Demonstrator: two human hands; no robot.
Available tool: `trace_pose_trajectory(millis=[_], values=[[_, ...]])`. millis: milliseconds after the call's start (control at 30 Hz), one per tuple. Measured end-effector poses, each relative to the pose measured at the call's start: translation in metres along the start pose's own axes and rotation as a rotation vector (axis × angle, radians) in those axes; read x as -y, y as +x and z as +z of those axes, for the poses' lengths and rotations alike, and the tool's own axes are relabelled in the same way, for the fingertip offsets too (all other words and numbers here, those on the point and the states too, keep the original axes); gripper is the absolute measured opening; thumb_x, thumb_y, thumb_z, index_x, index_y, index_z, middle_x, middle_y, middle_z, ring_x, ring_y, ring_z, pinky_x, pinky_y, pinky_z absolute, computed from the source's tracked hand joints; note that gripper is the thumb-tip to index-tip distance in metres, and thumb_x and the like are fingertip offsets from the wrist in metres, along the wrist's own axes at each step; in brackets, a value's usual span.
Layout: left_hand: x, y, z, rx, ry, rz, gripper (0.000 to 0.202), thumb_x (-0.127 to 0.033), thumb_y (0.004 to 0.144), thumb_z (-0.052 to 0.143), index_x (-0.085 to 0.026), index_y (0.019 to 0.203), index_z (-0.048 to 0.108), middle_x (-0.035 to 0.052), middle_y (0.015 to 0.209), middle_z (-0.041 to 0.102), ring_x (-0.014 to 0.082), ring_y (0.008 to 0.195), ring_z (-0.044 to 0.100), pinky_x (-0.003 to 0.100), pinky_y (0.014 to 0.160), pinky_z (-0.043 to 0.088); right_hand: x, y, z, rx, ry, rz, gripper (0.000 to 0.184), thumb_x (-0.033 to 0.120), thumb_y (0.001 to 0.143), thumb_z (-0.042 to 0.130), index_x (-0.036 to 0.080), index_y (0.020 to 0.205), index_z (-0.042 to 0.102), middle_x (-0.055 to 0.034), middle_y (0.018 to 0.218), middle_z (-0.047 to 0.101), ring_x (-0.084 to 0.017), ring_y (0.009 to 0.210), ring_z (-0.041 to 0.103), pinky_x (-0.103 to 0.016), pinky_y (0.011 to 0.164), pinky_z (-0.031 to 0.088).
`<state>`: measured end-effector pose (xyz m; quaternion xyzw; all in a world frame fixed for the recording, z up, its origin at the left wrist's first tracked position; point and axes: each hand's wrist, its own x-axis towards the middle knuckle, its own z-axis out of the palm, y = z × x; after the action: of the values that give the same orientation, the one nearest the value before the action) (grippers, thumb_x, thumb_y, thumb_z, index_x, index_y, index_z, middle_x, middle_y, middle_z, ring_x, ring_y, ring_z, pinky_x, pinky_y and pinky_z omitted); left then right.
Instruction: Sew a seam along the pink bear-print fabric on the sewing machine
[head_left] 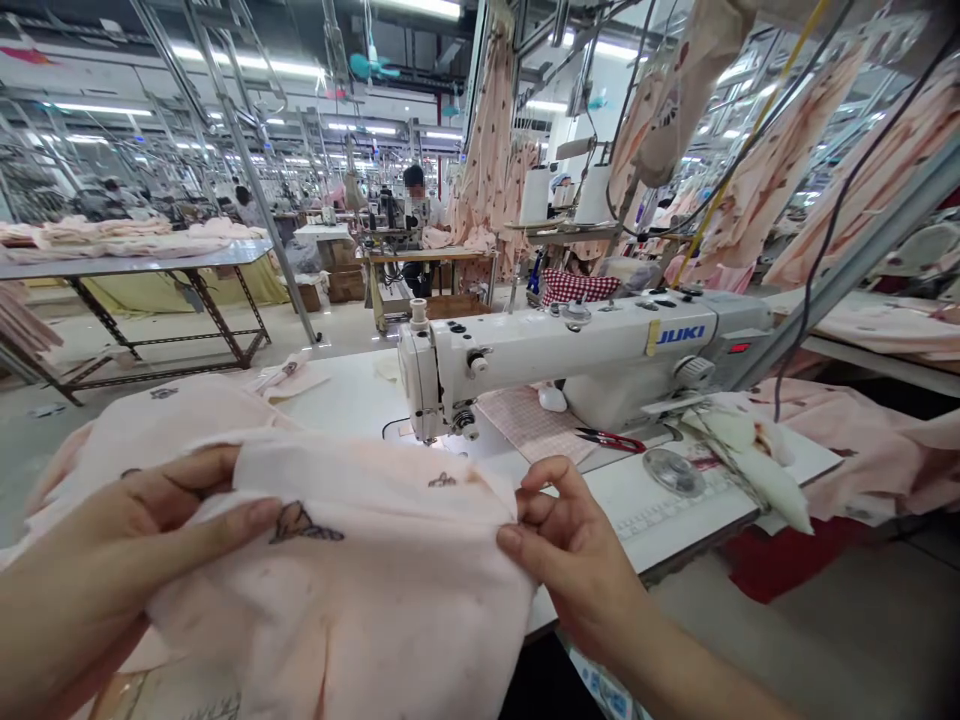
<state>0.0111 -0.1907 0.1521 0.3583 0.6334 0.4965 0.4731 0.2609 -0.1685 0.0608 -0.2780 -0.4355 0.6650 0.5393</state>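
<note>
Pale pink fabric (390,580) with small dark printed motifs is stretched between my two hands, in front of the sewing machine. My left hand (150,540) pinches its upper left part between thumb and fingers. At the upper right corner, my right hand (570,540) grips the edge between thumb and fingertips. Beyond the fabric stands a white sewing machine (525,350); its needle area is just past the cloth's top edge. More of the pink cloth (165,420) lies over the table's left side, behind my left hand.
Red-handled thread snips (611,440) and a checked cloth (532,420) lie by the machine bed. A round metal dish (673,472) and a pale green cloth bundle (750,460) sit to the right. A slanting metal post (855,260) rises at right. A person (414,200) sits further back.
</note>
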Motion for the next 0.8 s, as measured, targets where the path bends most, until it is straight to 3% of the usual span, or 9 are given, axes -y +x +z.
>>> trace_pose_trajectory(millis=[167,267,400,500,567,667,733,800], values=[[0.029,0.011,-0.012,-0.100,0.235,0.099,0.064,-0.046,0.055,0.081,-0.025,0.108,0.052,-0.0003,0.090,0.071,0.0205,0.074,0.070,0.024,0.057,0.057,0.006,0.001,-0.016,0.015,-0.454,-0.109,0.004,0.027,0.078,0.072,0.025,0.081,0.071,0.0016,0.077,0.067,-0.008,0.071,0.059,-0.015,0.062,0.045],[0.035,0.017,-0.020,0.007,0.217,0.133,0.063,-0.049,0.061,0.077,-0.029,0.113,0.046,-0.0007,0.089,0.068,0.0218,0.081,0.069,0.028,0.065,0.057,0.015,0.004,-0.021,0.037,-0.755,-0.229,0.011,0.026,0.077,0.072,0.028,0.088,0.073,0.0006,0.079,0.070,-0.011,0.074,0.063,-0.017,0.064,0.048],[0.031,0.014,-0.022,0.168,0.449,0.190,0.046,-0.053,0.066,0.070,-0.027,0.103,0.059,0.0004,0.093,0.069,0.0197,0.089,0.066,0.023,0.073,0.054,0.017,0.007,-0.026,0.126,-1.089,-0.482,0.017,0.019,0.084,0.065,0.025,0.098,0.070,0.0002,0.077,0.068,-0.011,0.069,0.062,-0.020,0.062,0.048],[0.026,0.012,-0.021,0.135,0.682,0.296,0.034,-0.054,0.071,0.063,-0.029,0.094,0.066,-0.0009,0.086,0.069,0.0191,0.082,0.065,0.024,0.071,0.050,0.012,0.007,-0.034,0.170,-1.295,-0.688,0.015,0.013,0.086,0.057,0.021,0.095,0.067,-0.0051,0.086,0.064,-0.015,0.079,0.060,-0.027,0.069,0.048],[0.023,0.015,-0.021,0.092,0.789,0.466,0.026,-0.052,0.073,0.061,-0.029,0.082,0.069,-0.0003,0.079,0.066,0.0185,0.077,0.062,0.026,0.068,0.047,0.015,0.009,-0.039,0.283,-1.331,-0.759,0.017,0.009,0.085,0.053,0.020,0.093,0.064,-0.0083,0.095,0.063,-0.020,0.091,0.057,-0.035,0.079,0.047],[0.019,0.028,-0.020,0.095,0.754,0.655,0.017,-0.044,0.072,0.065,-0.028,0.073,0.069,0.0011,0.089,0.063,0.0194,0.091,0.059,0.027,0.077,0.045,0.044,0.018,-0.039,0.608,-1.125,-0.599,0.024,0.008,0.085,0.049,0.023,0.098,0.061,-0.0054,0.088,0.065,-0.019,0.087,0.058,-0.036,0.078,0.047],[0.020,0.038,-0.018,0.161,0.556,0.598,0.014,-0.040,0.070,0.071,-0.026,0.072,0.067,0.0012,0.095,0.065,0.0204,0.106,0.056,0.027,0.087,0.043,0.077,0.027,-0.033,0.770,-0.985,-0.432,0.025,0.010,0.087,0.050,0.028,0.100,0.062,-0.0010,0.080,0.067,-0.016,0.077,0.060,-0.034,0.076,0.048],[0.028,0.043,-0.014,0.278,0.275,0.424,0.018,-0.039,0.068,0.074,-0.024,0.074,0.065,0.0016,0.092,0.068,0.0202,0.106,0.058,0.026,0.087,0.045,0.106,0.032,-0.024,0.890,-1.004,-0.416,0.033,0.009,0.086,0.054,0.033,0.106,0.063,0.0011,0.083,0.071,-0.015,0.081,0.064,-0.035,0.084,0.046]])
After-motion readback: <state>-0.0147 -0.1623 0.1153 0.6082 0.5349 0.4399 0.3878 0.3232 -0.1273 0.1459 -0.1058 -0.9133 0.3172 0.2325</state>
